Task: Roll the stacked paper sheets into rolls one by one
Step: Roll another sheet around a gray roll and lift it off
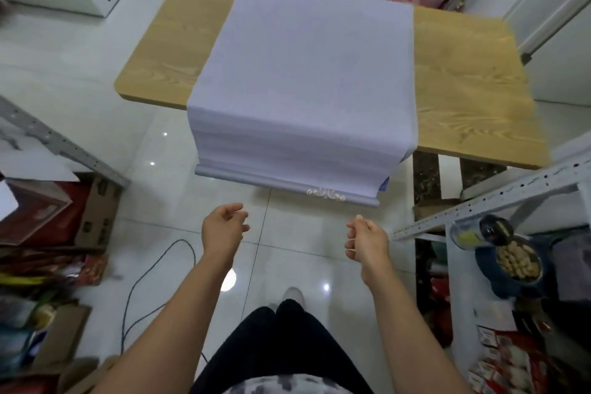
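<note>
your left hand (pixel 224 227) hangs in the air in front of you, fingers loosely bent and holding nothing. your right hand (pixel 367 241) is at the same height, well apart from it, with fingers curled in on a thin white band (pixel 351 246) that crosses them. the stacked paper sheets (pixel 307 73) lie across the middle of the wooden surface (pixel 463 89) and hang down over its near edge - neither hand touches them. at the bottom of the hanging part one end is curled into a small roll (pixel 271 177) with a white ornament on it. under your hands is the glossy tiled floor (pixel 287 249), with a dark cable (pixel 150 265) lying at the left. at the right, beside a grey metal rack (pixel 479 198), stands a blue bowl (pixel 515 261) of pale nuts.
</note>
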